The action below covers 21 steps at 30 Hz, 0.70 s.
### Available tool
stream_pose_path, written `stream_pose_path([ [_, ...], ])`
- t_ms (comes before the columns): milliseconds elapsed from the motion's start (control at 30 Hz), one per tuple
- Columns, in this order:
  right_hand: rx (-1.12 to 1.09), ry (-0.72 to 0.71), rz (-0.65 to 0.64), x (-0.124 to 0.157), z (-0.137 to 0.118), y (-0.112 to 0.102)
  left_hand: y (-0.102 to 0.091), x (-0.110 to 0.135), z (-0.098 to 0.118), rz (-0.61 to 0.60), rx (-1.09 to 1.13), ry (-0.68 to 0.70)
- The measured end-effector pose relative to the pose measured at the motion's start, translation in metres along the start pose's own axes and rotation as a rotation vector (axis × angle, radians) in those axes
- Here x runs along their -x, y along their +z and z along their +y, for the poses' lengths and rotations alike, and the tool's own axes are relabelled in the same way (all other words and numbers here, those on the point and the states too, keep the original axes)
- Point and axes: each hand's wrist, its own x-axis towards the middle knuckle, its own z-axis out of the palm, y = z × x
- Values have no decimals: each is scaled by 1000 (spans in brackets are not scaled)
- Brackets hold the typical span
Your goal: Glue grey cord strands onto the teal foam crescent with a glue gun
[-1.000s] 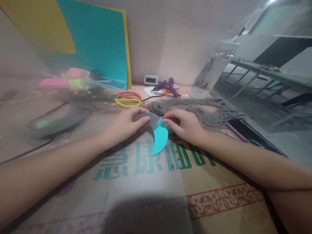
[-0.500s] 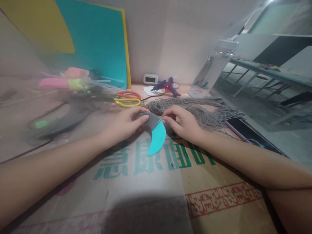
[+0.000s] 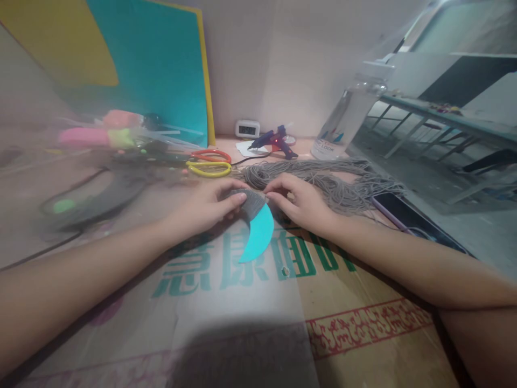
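Between my hands is a turquoise crescent cutout [image 3: 259, 233], its upper part wound with close turns of grey yarn [image 3: 255, 203] and its bare tip pointing down toward me. My left hand [image 3: 220, 202] pinches the wound end, thumb on top and fingers behind. At the crescent's upper right edge, my right hand [image 3: 294, 200] has thumb and forefinger pinched together on a yarn strand, mostly hidden by the fingertips. Just behind that hand lies a loose bundle of grey yarn [image 3: 343, 183].
Behind are red-and-yellow-handled scissors [image 3: 210, 163], a glue gun [image 3: 277, 142] with a red light, a small digital clock [image 3: 247, 129] and a clear bottle [image 3: 343, 118]. A phone [image 3: 416, 223] lies by my right forearm. Printed cardboard [image 3: 242, 302] covers the table. Coloured boards [image 3: 161, 70] lean at back left.
The crescent has turned slightly, its tip swinging a little left and down. My right fingertips have shifted slightly left along its edge. My left hand keeps its hold.
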Motion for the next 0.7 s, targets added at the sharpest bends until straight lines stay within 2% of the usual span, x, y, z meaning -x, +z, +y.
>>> stream_pose_path([
  [200,-168,100,-81,-3,0,-1,0,1,3,11,-87,33],
  [467,-281,108,-149,-2,0,1,-1,3,5,21,-154,33],
  [567,-336,227,-123,-2,-4,2,0,2,6,53,-110,15],
  [700,-413,359,4,-2,-11,0,1,0,4,58,-106,54],
])
